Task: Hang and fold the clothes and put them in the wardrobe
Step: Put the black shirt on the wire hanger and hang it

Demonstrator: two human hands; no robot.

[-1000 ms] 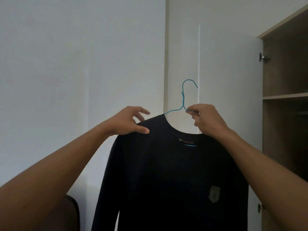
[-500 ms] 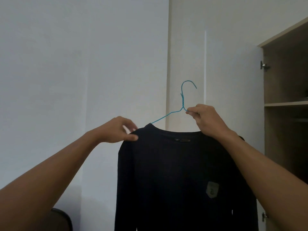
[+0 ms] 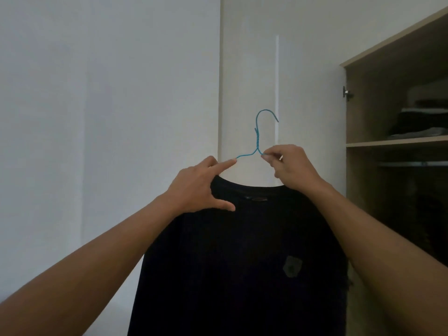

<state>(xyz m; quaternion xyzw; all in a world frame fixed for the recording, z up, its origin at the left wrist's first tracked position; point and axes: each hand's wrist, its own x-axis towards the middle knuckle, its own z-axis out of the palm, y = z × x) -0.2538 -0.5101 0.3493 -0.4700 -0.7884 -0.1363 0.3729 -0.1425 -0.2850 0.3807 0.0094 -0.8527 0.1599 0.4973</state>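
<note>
a bare pale wall (image 3: 97,117) fills the left. in front of it the left hand (image 3: 196,187) has its grip on the left shoulder of the dark top (image 3: 242,263). the thumb lies across the front of the cloth, the other fingers are tucked behind the collar, and the forefinger is straight, touching the left arm of the blue wire hanger (image 3: 257,139). the top hangs from that hanger in mid-air, well short of the wardrobe. the right hand (image 3: 291,166) has its grip clenched on the wire just right of the twisted neck and seems to bear the weight. behind it is a white open door (image 3: 308,81). further right is the wardrobe (image 3: 363,105), with folded clothes (image 3: 419,127) on its shelf (image 3: 397,141) and a rail (image 3: 412,163) just beneath.

risks, as i judge them:
- i cannot tell whether the left shoulder is seated on the wire. if the left hand lets go early, the cloth may slide off.
- the thin wire may tip in so small a pinch as it swings right.
- the hook has to go under the shelf in a dim interior, so it may miss the rail or snag.
- the long hem could catch the door edge.
</note>
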